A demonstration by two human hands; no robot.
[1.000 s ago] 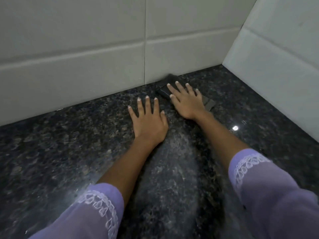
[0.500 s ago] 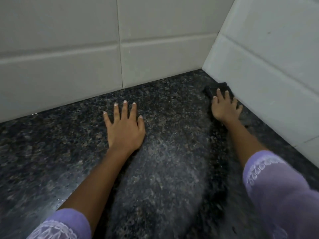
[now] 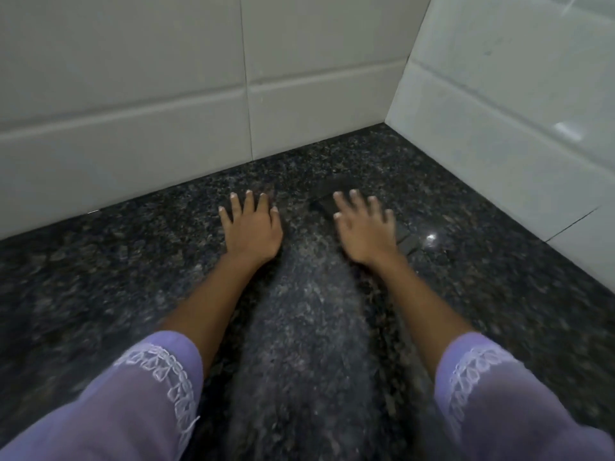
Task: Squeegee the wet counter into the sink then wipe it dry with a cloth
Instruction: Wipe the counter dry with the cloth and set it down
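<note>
Granite counter looks mostly wiped, so the drying stage; the corner beyond the fingertips is left. Left hand flat, fingers spread, holding nothing. Right hand blurred, fingers splayed, pressing a dark cloth poking out past them. Sink, squeegee not visible.

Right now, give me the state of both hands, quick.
Left hand: open, flat on the dark speckled granite counter, holding nothing.
Right hand: open, fingers spread, pressing a dark cloth on the counter.
</note>
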